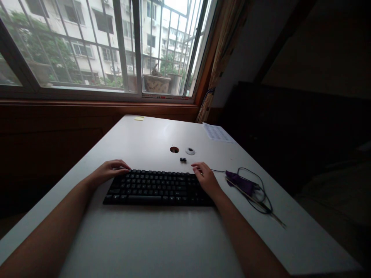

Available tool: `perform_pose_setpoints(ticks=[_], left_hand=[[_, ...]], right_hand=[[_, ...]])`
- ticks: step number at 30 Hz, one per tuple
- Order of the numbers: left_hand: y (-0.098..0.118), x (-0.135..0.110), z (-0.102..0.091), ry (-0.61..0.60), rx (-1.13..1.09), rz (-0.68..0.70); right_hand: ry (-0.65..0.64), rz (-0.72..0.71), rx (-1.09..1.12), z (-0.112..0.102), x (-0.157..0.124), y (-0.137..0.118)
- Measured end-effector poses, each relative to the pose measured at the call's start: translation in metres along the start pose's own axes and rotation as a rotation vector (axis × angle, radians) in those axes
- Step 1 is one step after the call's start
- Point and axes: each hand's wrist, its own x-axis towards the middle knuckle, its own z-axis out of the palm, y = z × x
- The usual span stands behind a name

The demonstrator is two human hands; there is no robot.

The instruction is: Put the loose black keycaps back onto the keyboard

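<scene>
A black keyboard (156, 187) lies across the middle of a white desk (150, 239). My left hand (109, 170) rests at the keyboard's top left corner, its fingers curled over the far edge. My right hand (206, 178) lies on the keyboard's right end, with the fingers bent over the upper right corner. Both hands look wrapped on the keyboard's ends. A thin black cable (255, 193) runs right from the keyboard, looped beside a purple object (241, 182).
Behind the keyboard are a round cable hole (174, 149), its white cap (190, 151) and a small black piece (182, 159). A yellow note (139, 118) and a printed sheet (217, 132) lie near the far edge. A barred window (101, 46) is beyond; dark furniture stands at the right.
</scene>
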Motion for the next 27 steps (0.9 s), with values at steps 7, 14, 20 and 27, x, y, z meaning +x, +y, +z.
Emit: perform_pose_setpoints(ticks=[7,14,20,27], left_hand=[[-0.001,0.0,-0.001,-0.014,0.015,0.007],[-0.001,-0.001,-0.001,-0.024,0.018,0.008],[0.001,-0.002,0.0,-0.016,0.018,-0.002],[-0.002,-0.001,-0.001,-0.021,0.024,-0.014]], right_hand=[[-0.108,0.065,-0.178,0.007,0.001,-0.001],[-0.12,0.102,-0.146,0.009,0.005,-0.002],[-0.142,0.142,-0.086,0.007,0.009,-0.001],[-0.156,0.183,-0.049,0.007,0.011,0.001]])
